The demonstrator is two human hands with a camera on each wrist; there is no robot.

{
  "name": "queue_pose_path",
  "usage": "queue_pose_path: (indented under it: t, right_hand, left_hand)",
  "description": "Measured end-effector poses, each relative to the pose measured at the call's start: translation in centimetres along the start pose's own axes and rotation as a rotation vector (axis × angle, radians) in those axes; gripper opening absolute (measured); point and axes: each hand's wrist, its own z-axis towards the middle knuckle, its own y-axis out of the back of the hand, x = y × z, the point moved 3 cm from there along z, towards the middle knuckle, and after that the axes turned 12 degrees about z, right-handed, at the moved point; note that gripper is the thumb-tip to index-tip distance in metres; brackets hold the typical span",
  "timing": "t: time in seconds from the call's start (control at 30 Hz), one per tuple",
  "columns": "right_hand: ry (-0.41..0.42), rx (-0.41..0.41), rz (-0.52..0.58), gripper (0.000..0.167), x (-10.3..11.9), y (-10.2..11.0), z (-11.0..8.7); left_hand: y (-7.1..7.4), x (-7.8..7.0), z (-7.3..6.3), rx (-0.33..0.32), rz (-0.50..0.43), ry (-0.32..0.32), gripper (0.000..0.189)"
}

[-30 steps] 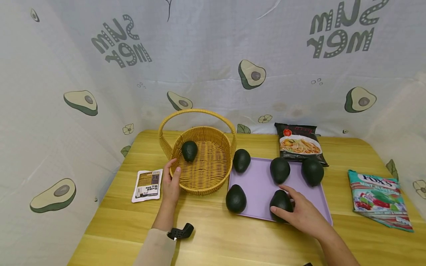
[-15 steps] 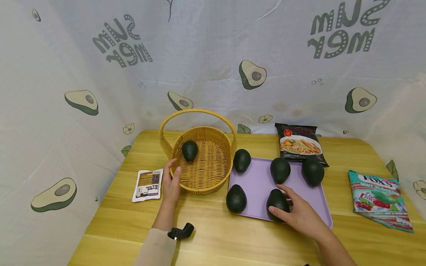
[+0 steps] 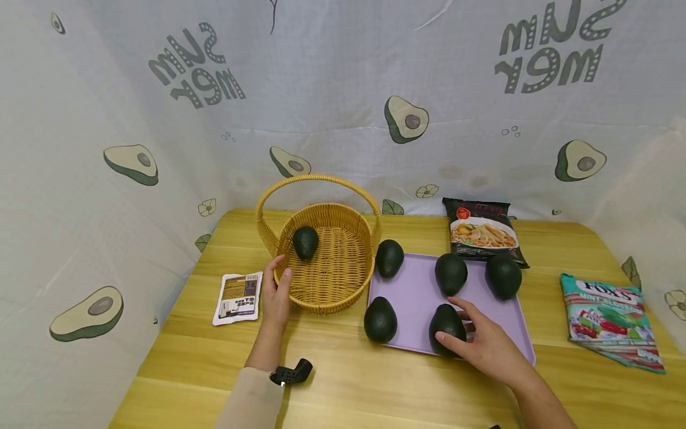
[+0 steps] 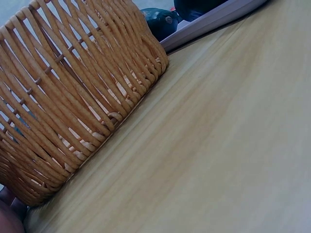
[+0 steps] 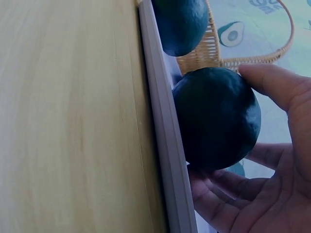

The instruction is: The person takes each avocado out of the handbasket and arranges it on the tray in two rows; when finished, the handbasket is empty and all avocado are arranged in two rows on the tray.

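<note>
A yellow wicker basket [image 3: 332, 280] with an arched handle stands on the table, and one dark green avocado [image 3: 305, 243] lies inside it. My left hand [image 3: 276, 301] rests against the basket's left side, fingers fairly straight and thumb near the rim. On the right, a lilac tray [image 3: 412, 298] bears several avocados. My right hand [image 3: 485, 342] grips the front avocado [image 3: 446, 329], thumb on one side and fingers round the other; in the right wrist view this avocado [image 5: 216, 119] is at the tray's edge. Most of the left hand is outside the left wrist view.
A black noodle packet [image 3: 482, 232] lies behind the tray. To its right is a teal candy bag [image 3: 613, 325], and left of the basket lies a small white-edged packet [image 3: 238, 299]. A printed curtain [image 3: 332, 89] hangs behind the wooden table [image 3: 343, 381].
My right hand and the front avocado have shifted slightly left since a second ago; over the last half second they barely differ. The left hand and basket stay in place.
</note>
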Motion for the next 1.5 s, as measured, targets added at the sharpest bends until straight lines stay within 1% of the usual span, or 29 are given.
queue_pose_path:
  t: [0.23, 0.4, 0.6, 0.77, 0.97, 1.07, 1.27, 1.4, 1.5]
  right_hand:
    - [-0.036, 0.018, 0.002, 0.085, -0.2, 0.3, 0.1]
    - [-0.043, 0.022, -0.002, 0.085, -0.3, 0.4, 0.1]
    - [-0.037, 0.023, -0.004, 0.085, -0.3, 0.4, 0.0]
    - [-0.031, 0.029, -0.007, 0.084, -0.4, 0.5, 0.0]
    - [0.01, -0.013, 0.005, 0.081, -0.2, 1.0, -0.2]
    - [0.045, -0.06, 0.026, 0.08, 0.1, 1.4, -0.3]
    - [0.186, -0.172, 0.064, 0.069, 2.1, 2.2, -0.8]
    - [0.312, -0.23, 0.098, 0.059, 3.9, 1.8, -1.2]
    - [0.391, -0.243, 0.126, 0.052, 5.2, 1.1, -1.3]
  left_hand:
    - [-0.1, 0.1, 0.0, 0.004, 0.004, 0.015, 0.04]
    - [-0.1, 0.2, 0.0, 0.01, -0.007, 0.017, 0.04]
    - [0.0, 0.1, -0.1, 0.0, 0.01, 0.007, 0.041]
    - [0.0, 0.0, -0.1, 0.009, 0.014, 0.008, 0.041]
    - [0.0, 0.0, -0.1, 0.013, 0.017, 0.012, 0.041]
    - [0.0, 0.1, -0.1, 0.016, 0.013, 0.015, 0.04]
    - [0.0, 0.2, 0.0, 0.015, 0.008, 0.01, 0.039]
    - [0.0, 0.2, 0.0, 0.012, 0.001, 0.003, 0.039]
    - [0.0, 0.3, 0.0, 0.014, -0.001, -0.002, 0.04]
